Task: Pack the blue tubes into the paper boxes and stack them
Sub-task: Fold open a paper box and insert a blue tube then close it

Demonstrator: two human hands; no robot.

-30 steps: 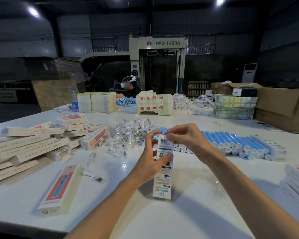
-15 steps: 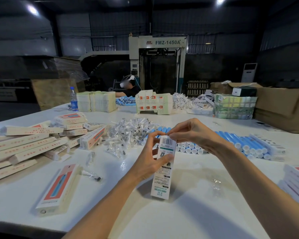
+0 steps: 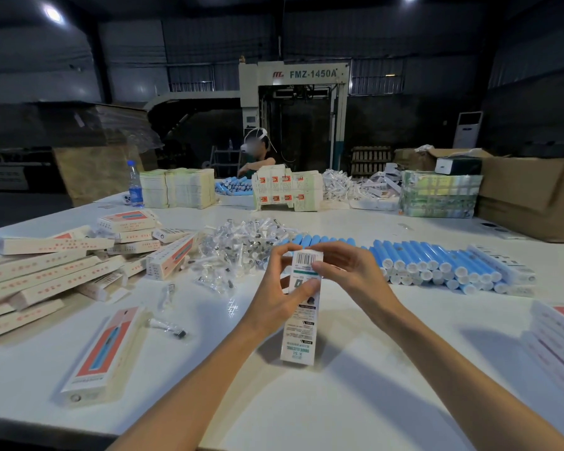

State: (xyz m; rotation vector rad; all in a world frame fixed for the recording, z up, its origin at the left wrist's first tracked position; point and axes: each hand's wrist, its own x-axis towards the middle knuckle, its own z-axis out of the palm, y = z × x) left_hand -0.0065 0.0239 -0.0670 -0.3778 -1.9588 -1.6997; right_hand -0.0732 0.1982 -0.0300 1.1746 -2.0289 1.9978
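A white paper box (image 3: 302, 323) is stood nearly upright on the white table (image 3: 339, 402), front and centre. Its upper half is gripped by the left hand (image 3: 274, 297), thumb laid across the printed face. Its top end is pinched by the curled fingers of the right hand (image 3: 349, 271). Just behind, blue tubes (image 3: 437, 265) are laid in rows. Closed boxes (image 3: 46, 271) are heaped at the left.

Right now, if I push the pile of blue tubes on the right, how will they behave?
The blue tubes are round and lie side by side in layers, so they would probably roll and the pile spread. The table looks smooth and glossy, so they may slide. They look rigid, so unlikely to bend when lifted.
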